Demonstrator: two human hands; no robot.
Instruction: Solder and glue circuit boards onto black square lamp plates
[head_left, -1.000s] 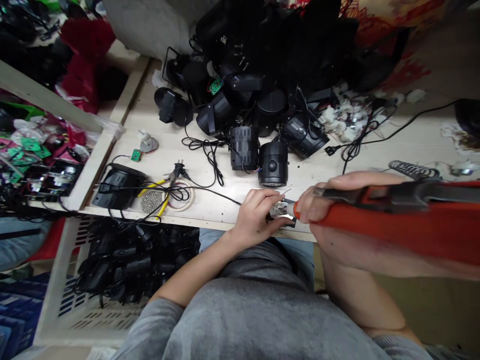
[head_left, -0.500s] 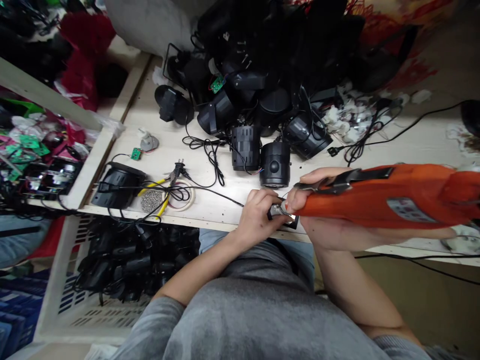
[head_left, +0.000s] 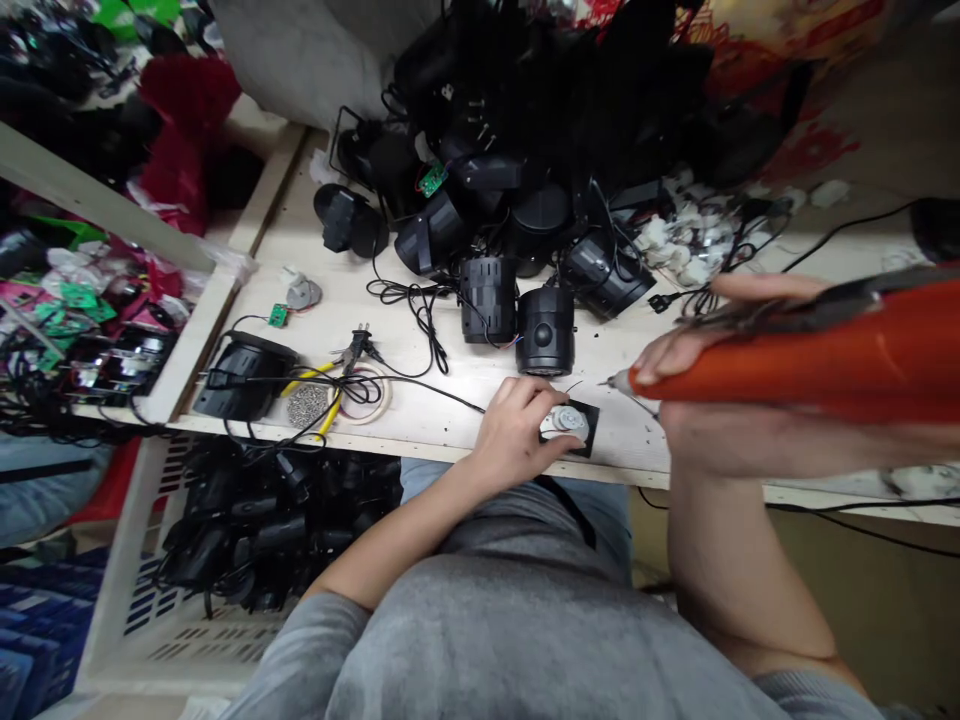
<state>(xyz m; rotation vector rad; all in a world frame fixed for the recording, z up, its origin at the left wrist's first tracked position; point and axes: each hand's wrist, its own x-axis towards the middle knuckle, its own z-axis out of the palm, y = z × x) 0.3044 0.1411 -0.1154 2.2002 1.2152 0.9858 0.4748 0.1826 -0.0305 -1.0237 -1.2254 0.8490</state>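
My left hand [head_left: 517, 430] presses its fingers on a small square black plate [head_left: 589, 425], which carries a round silvery metal part [head_left: 570, 424]. My right hand [head_left: 697, 400] grips an orange electric soldering iron [head_left: 810, 345] and is raised above the bench. Its thin metal tip [head_left: 611, 381] points left and stands apart from the round part. Part of the plate lies under my left fingers, hidden from view.
Close beyond my hands stand black cylindrical lamp housings [head_left: 545, 330], with a heap of them [head_left: 525, 120] behind. To the left lie a two-pin plug [head_left: 358, 345], yellow-handled pliers [head_left: 315, 375], a brass-wool pad [head_left: 307, 406] and loose cables. Below the bench edge sits a white crate [head_left: 127, 620].
My right hand has carried the soldering iron up and to the right, away from the round part, which now shows fully. My left hand stays on the plate.
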